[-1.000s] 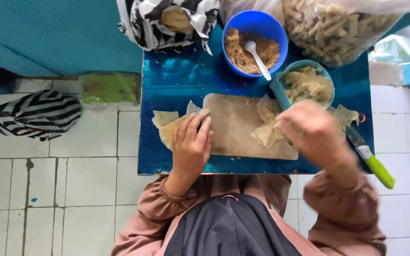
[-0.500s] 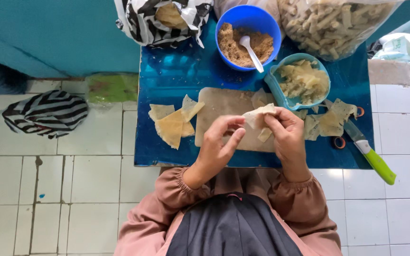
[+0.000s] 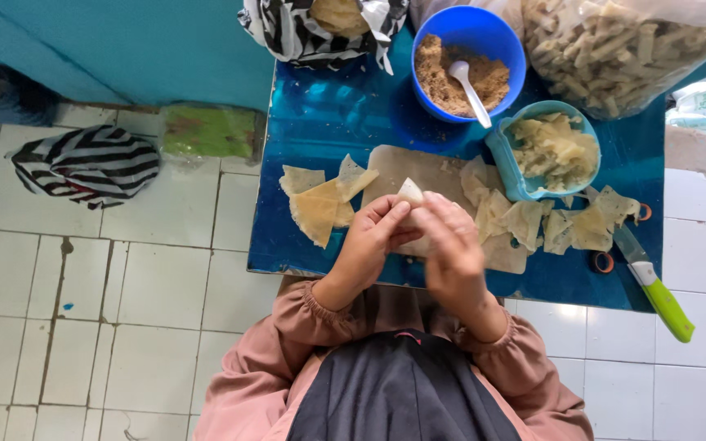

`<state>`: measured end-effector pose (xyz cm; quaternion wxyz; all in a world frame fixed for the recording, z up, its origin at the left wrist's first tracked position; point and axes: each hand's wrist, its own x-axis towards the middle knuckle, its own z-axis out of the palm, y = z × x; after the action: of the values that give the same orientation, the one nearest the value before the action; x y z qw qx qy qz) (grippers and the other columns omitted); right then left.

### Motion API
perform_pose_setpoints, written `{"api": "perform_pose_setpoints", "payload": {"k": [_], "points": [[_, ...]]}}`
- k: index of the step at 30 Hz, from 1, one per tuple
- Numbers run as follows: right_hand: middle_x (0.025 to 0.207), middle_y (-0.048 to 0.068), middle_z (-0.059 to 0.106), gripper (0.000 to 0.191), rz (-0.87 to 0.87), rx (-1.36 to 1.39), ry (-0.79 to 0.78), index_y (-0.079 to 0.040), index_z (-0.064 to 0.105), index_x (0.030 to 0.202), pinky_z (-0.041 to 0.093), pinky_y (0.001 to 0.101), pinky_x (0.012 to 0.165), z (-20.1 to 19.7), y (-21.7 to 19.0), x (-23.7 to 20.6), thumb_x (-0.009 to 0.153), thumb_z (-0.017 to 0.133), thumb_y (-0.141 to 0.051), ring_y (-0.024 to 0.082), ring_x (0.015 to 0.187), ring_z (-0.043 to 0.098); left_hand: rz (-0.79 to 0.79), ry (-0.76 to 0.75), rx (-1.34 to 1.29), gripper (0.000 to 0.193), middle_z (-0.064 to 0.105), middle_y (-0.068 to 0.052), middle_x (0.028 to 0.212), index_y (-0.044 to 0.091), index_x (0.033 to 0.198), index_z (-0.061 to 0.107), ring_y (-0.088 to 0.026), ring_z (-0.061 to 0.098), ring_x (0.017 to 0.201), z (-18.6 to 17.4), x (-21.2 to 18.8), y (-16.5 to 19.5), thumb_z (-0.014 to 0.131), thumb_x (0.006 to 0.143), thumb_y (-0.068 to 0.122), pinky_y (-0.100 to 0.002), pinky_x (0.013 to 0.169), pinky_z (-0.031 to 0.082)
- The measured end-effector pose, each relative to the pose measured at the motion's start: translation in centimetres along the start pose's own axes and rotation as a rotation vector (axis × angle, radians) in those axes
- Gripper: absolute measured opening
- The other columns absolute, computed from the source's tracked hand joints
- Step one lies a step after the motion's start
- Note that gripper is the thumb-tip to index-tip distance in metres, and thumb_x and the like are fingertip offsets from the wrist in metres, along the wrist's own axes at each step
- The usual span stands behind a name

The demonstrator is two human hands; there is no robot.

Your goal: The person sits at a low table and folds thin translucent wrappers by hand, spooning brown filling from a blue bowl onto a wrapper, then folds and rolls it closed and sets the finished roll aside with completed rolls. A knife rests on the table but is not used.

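Note:
My left hand (image 3: 372, 241) and my right hand (image 3: 448, 237) meet over the wooden board (image 3: 439, 171) and together pinch a small pale folded pastry wrapper (image 3: 410, 191). Its tip pokes up between my fingers. Left of the board lie loose triangular wrappers (image 3: 318, 198). More wrapper pieces (image 3: 533, 219) lie to the right. A blue bowl (image 3: 431, 45) of brown filling with a white spoon (image 3: 469, 91) stands behind the board. A teal container (image 3: 504, 155) holds more wrappers.
All of it rests on a low blue table (image 3: 328, 110) over a white tiled floor. A green-handled knife (image 3: 654, 284) lies at the right edge. A clear bag of rolled pieces (image 3: 623, 45) and a striped bag (image 3: 304, 28) stand at the back; striped cloth (image 3: 85, 166) lies on the floor.
My hands left the table, came together over the board with one wrapper and have closed more tightly around it. The view has shifted slightly.

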<state>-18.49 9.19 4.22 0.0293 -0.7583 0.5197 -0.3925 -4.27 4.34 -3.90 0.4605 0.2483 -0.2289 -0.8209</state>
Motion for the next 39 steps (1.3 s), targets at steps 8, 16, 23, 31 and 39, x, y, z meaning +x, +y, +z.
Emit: {"api": "perform_pose_setpoints", "payload": {"k": [8, 16, 23, 31, 39], "points": [[0.112, 0.016, 0.071, 0.024, 1.042, 1.534, -0.079, 0.007, 0.066, 0.122, 0.056, 0.0350, 0.089, 1.3, 5.9, -1.3, 0.105, 0.059, -0.008, 0.022, 0.099, 0.070, 0.077, -0.103, 0.419, 0.025, 0.070, -0.002, 0.111, 0.000, 0.127, 0.062, -0.006, 0.067, 0.099, 0.7, -0.7, 1.9, 0.058, 0.105, 0.010, -0.026, 0.086, 0.059], [0.101, 0.008, 0.072, 0.012, 0.951, 1.426, 0.050, 0.002, 0.067, 0.110, 0.056, 0.0290, 0.078, 1.7, 6.9, -2.0, 0.099, 0.066, -0.002, 0.015, 0.088, 0.070, 0.115, 0.028, 0.588, 0.024, 0.074, -0.001, 0.101, -0.003, 0.122, 0.069, -0.006, 0.069, 0.089, 1.9, -1.7, 4.4, 0.067, 0.100, 0.007, -0.022, 0.079, 0.057], [0.107, 0.006, 0.063, 0.011, 0.586, 0.666, 0.115, 0.003, 0.066, 0.111, 0.053, 0.0248, 0.078, 1.6, 2.3, -0.5, 0.100, 0.066, 0.002, 0.012, 0.089, 0.065, 0.480, 0.046, 0.918, 0.026, 0.070, -0.006, 0.121, -0.002, 0.129, 0.065, -0.011, 0.069, 0.105, 2.8, -2.7, 3.7, 0.060, 0.106, 0.010, -0.025, 0.088, 0.057], [0.120, 0.008, 0.065, 0.018, 0.419, 0.604, 0.082, 0.002, 0.066, 0.121, 0.053, 0.0261, 0.093, 0.2, 0.4, 0.3, 0.104, 0.063, 0.005, 0.015, 0.106, 0.065, 0.156, -0.018, 0.376, 0.018, 0.071, -0.004, 0.111, 0.001, 0.119, 0.066, -0.009, 0.065, 0.100, 0.0, -1.0, 1.1, 0.056, 0.110, 0.013, -0.024, 0.088, 0.054], [0.104, 0.003, 0.066, 0.024, 0.667, 0.838, -0.142, 0.001, 0.068, 0.120, 0.051, 0.0235, 0.083, 0.2, 3.6, 0.4, 0.096, 0.067, 0.002, 0.009, 0.095, 0.062, 0.106, -0.055, 0.633, 0.016, 0.068, 0.000, 0.102, 0.001, 0.118, 0.065, -0.005, 0.062, 0.094, 0.0, -0.1, 2.6, 0.060, 0.104, 0.007, -0.023, 0.082, 0.052]]}}
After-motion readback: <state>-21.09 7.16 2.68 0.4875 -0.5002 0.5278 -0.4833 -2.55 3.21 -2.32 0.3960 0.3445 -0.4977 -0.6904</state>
